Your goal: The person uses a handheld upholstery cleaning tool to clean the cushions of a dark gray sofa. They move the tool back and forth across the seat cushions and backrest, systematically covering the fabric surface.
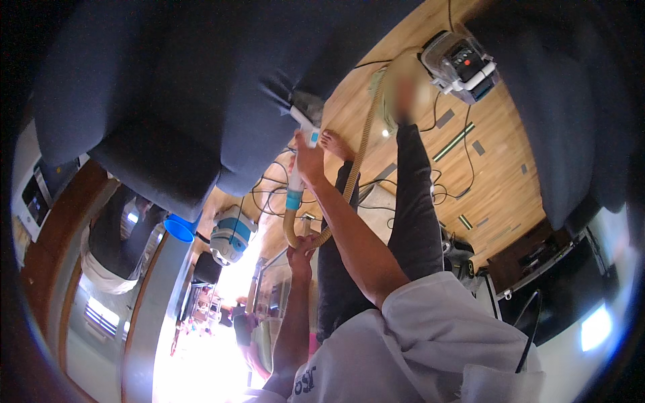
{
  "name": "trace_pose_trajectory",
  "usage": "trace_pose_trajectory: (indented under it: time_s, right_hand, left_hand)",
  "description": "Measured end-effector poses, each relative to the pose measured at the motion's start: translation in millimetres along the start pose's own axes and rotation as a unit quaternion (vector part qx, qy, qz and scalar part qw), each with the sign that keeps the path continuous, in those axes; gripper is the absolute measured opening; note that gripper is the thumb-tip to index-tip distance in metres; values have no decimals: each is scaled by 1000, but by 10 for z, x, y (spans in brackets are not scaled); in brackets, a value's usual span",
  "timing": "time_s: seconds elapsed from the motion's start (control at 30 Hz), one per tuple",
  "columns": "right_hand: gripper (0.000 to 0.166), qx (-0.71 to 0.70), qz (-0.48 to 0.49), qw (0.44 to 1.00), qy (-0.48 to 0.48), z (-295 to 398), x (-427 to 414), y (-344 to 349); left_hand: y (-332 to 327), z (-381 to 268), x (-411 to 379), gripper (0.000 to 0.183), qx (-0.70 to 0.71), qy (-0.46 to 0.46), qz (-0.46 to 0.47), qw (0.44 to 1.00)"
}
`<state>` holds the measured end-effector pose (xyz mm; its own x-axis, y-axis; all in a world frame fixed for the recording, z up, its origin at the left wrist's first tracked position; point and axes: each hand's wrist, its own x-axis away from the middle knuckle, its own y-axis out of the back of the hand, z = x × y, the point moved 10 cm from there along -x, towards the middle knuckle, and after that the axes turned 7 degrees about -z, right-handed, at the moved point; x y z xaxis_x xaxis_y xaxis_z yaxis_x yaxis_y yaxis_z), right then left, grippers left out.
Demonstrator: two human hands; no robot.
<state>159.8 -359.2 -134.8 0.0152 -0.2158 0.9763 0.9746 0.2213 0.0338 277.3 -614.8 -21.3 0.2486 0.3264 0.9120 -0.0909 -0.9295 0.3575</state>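
My right hand (309, 158) is wrapped around the white and teal handle (295, 182) of a spray-extraction cleaner. The handle's white neck (302, 118) slants up to a clear nozzle head (308, 105) against the dark grey upholstery of a sofa (262, 121). Some dark streaks beside the head are blurred. Lower down, my left hand (301, 254) grips the beige corrugated hose (370, 121) at its bend below the handle. From there the hose runs up to the cleaner's tank unit (459, 65), with a clear cover and white carry handle, on the wood floor.
A white and teal machine (232, 234) and a blue bucket (180, 228) stand at left. Black cables (274, 191) loop across the floor (484, 166). A greenish cloth (385, 108) lies by my foot. More dark upholstery (549, 111) rises at right. Bright light washes out the lower left.
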Motion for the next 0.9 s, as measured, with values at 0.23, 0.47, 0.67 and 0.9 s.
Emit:
trace_pose_trajectory:
  time_s: [0.23,0.47,0.67,0.9]
  right_hand:
    - [47,10,195,978,-79,1099,326,466]
    - [35,-209,222,940,152,4569,-762,1131]
    - [53,-143,133,949,249,6645,-1462,1162]
    - [66,11,-106,947,304,6975,-2071,1038]
  left_hand:
    - [-1386,-524,734,29,-406,-323,105,848]
    - [-3722,-1158,1213,57,-182,-299,209,913]
    - [-4514,-1308,1239,75,-233,-324,210,893]
    - [-2222,-121,143,122,-618,-67,-5,783]
